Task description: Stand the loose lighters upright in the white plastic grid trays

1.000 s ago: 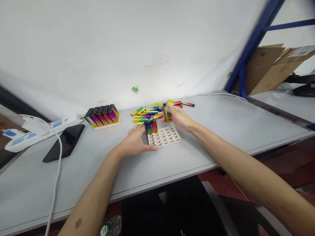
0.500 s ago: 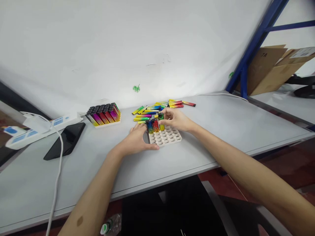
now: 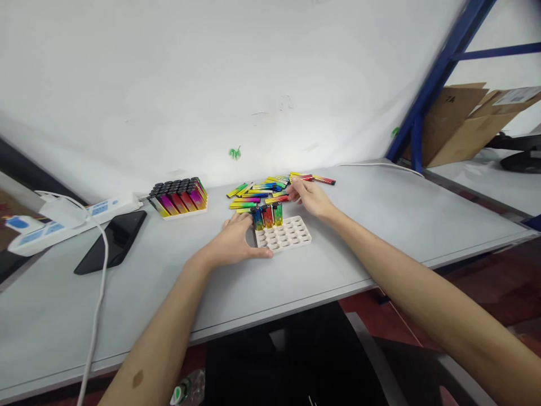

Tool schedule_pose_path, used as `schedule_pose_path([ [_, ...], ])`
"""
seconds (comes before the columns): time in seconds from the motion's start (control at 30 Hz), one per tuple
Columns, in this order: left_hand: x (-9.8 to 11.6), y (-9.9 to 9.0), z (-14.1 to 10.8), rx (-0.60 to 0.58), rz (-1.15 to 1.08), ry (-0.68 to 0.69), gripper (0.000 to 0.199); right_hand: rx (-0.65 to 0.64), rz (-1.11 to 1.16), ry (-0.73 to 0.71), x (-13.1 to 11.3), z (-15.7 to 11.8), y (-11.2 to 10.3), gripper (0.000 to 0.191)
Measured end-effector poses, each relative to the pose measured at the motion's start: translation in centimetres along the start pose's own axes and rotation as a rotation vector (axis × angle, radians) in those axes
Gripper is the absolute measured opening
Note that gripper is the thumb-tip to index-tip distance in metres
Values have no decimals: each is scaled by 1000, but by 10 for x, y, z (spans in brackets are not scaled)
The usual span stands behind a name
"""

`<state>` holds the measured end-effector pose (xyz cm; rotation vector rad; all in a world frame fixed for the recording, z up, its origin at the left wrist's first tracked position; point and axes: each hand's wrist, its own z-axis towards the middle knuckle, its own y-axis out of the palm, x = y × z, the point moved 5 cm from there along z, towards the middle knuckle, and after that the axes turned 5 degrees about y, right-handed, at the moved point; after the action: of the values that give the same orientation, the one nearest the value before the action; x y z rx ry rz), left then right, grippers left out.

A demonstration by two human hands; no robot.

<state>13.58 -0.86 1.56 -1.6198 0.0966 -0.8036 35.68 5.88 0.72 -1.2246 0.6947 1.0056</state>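
Head view: left hand (image 3: pixel 236 243) lies flat, fingers loosely spread, against the near-left edge of the white plastic grid tray (image 3: pixel 284 234), bracing it on the grey worktop (image 3: pixel 380 225). Three rainbow-coloured metallic lighters (image 3: pixel 267 216) stand upright in the tray's far row, just beyond the left hand's fingertips. The other slots are open.

Right hand (image 3: pixel 310 197) is over the loose pile of rainbow lighters (image 3: pixel 270 189) lying flat beyond the tray, fingers curled down onto it. Can't tell if it's pinching one.

Step, as I read it: picking the next lighter. Next move needs a clean single grab, stood upright, into the slot beside the three.

Far left of the left hand: full tray of black-capped lighters (image 3: pixel 177 197), black phone (image 3: pixel 112 241), white power strip (image 3: pixel 63 223).
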Motion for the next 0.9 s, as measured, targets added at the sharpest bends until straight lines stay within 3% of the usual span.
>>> schedule_pose_path([
  [0.1, 0, 0, 0, 5, -4, 8, 84, 121, -364, -68, 9, 8, -4, 29],
  [0.23, -1, 0, 0, 1, 1, 9, 87, 62, -668, 2, 17, 10, 0, 42],
  [0.77, 1, -2, -2, 16, -14, 2, 84, 13, -675, -76, 11, 6, 2, 21],
  [0.9, 2, -2, -2, 22, -19, 12, 85, -4, -629, -108, 10, 4, 2, 28],
])
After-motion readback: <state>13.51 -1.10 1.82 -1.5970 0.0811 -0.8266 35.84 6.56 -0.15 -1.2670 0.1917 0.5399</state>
